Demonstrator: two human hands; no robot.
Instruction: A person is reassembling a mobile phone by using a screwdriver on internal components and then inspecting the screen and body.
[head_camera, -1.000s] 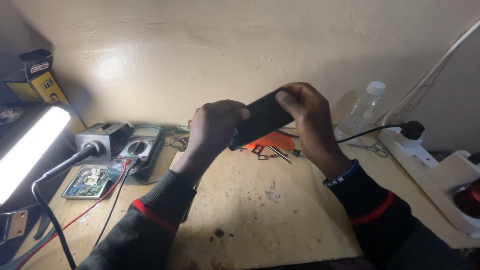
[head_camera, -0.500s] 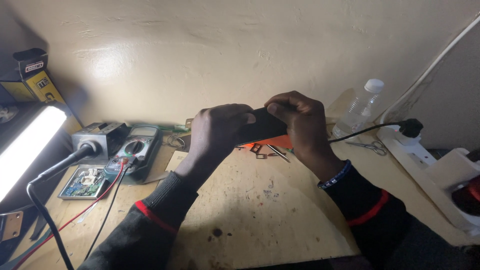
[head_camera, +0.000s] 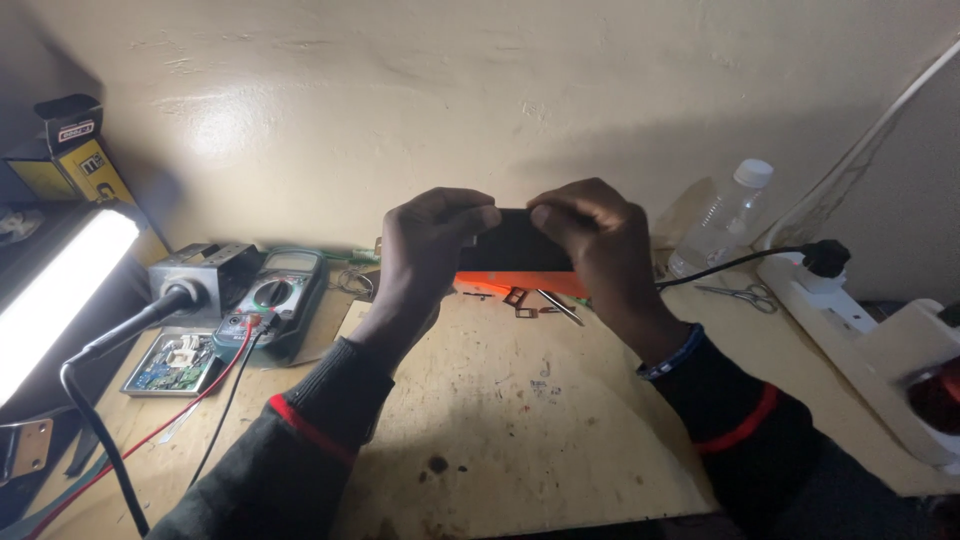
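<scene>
- Holding 1 dark flat device (head_camera: 515, 243) level between both hands, the person has it raised above the wooden bench (head_camera: 480, 420); a second ago it was tilted, its right end higher, and half a second ago it was partly hidden under the fingers.
- Far left: 1 lit tube lamp (head_camera: 55, 295), 1 yellow and black box (head_camera: 75, 150) above it, both as before.
- Next along: 1 grey metal box (head_camera: 200, 268), 1 green multimeter (head_camera: 275, 300) with 1 red and 1 black lead, and 1 small circuit board (head_camera: 170, 362) in front.
- Left hand (head_camera: 425, 250): fingers curled over the device's left end, thumb beneath, gripping it.
- Under the device: 1 orange flat item (head_camera: 520, 285) and a few small metal pieces on the bench.
- Right hand (head_camera: 595, 235): fingers pinching the device's top right edge; it has come lower than 1 second ago.
- Right: 1 clear plastic bottle (head_camera: 725, 215) with a white cap, 1 pair of scissors (head_camera: 745, 293), 1 black plug (head_camera: 825, 257) on its cable, 1 white power strip (head_camera: 860, 345).
</scene>
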